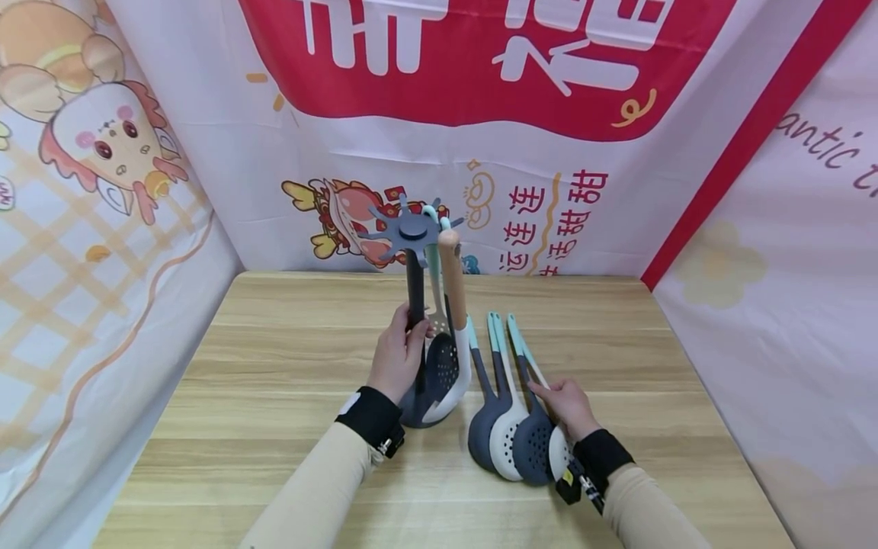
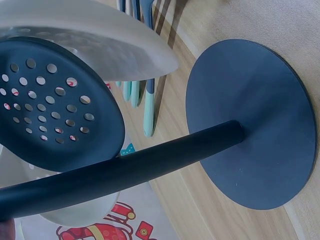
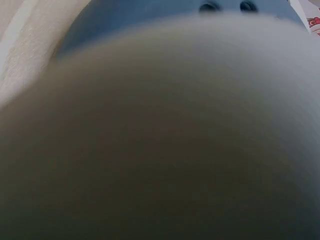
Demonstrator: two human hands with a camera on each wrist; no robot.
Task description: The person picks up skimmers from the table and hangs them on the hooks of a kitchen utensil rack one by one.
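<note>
My left hand (image 1: 398,358) grips the dark post (image 2: 125,162) of a utensil stand, whose hooked top (image 1: 414,225) rises above the hand. Its round base (image 2: 250,165) rests on the table. From the stand hang a dark skimmer (image 2: 45,100), a white-headed utensil with a wooden handle (image 1: 453,278), and a pale slotted utensil behind. On the right, my right hand (image 1: 571,406) pinches the handle of a white utensil (image 1: 558,455), the rightmost in a row. Its blurred pale surface fills most of the right wrist view. Beside it lies a dark skimmer (image 1: 532,448).
Left of that dark skimmer lie a white skimmer (image 1: 506,444) and a dark ladle-like utensil (image 1: 483,431), their mint handle ends pointing to the back. A wood-grain table (image 1: 274,366) carries everything. Printed cloth (image 1: 384,145) hangs behind and along both sides.
</note>
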